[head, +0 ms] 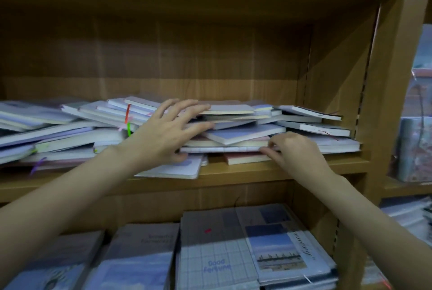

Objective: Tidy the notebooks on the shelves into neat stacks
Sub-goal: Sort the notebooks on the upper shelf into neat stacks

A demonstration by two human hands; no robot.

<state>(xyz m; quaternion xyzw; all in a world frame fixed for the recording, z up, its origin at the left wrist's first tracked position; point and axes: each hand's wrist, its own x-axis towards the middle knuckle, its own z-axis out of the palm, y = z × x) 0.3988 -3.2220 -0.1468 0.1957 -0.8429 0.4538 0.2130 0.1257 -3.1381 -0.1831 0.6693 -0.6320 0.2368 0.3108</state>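
A jumbled heap of pale blue and white notebooks (236, 134) lies across the wooden shelf (268, 169), many tilted and overlapping. My left hand (163, 135) reaches into the middle of the heap, fingers spread over the upper notebooks and thumb under a thin white one. My right hand (292, 149) is at the lower right of the heap and pinches the front edge of a thin white notebook (222, 149) low in the pile. One flat notebook (177, 169) sticks out over the shelf's front edge below my left hand.
More tilted notebooks (46, 130) fill the shelf's left part, with red and green ribbon markers (127, 121). The shelf below holds flat stacks of notebooks (219, 254). The cabinet's side wall (339, 74) stands close on the right; another shelf unit with wrapped items (416, 147) is beyond it.
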